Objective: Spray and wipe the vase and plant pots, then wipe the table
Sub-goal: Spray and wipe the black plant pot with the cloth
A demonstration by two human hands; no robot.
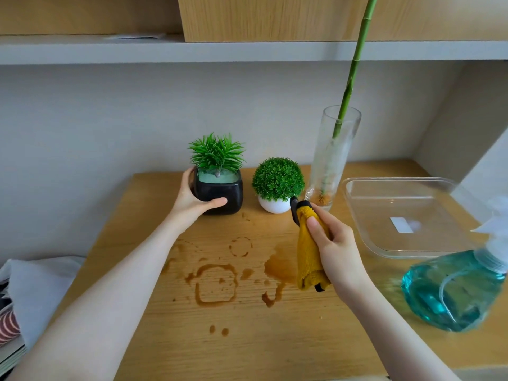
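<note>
Glazed black pot [220, 189] stands at the back of the wet worktop [247, 325], left hand [192, 200] wrapped round its side; probably heavy, slick and breakable, so grip low. Right hand [334, 243] clutches a soft yellow cloth [309, 259]. Glass vase [331, 160] looks tippy.

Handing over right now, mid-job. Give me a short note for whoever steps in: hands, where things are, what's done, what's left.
Left hand grips the black square pot at the table's back.
Right hand holds the yellow cloth, near the white round pot.
Glass vase stands behind, misted; spray bottle front right.
Done: vase looks sprayed.
Left: the pot wiping I cannot confirm; wet rings and puddles on the table need wiping.
</note>
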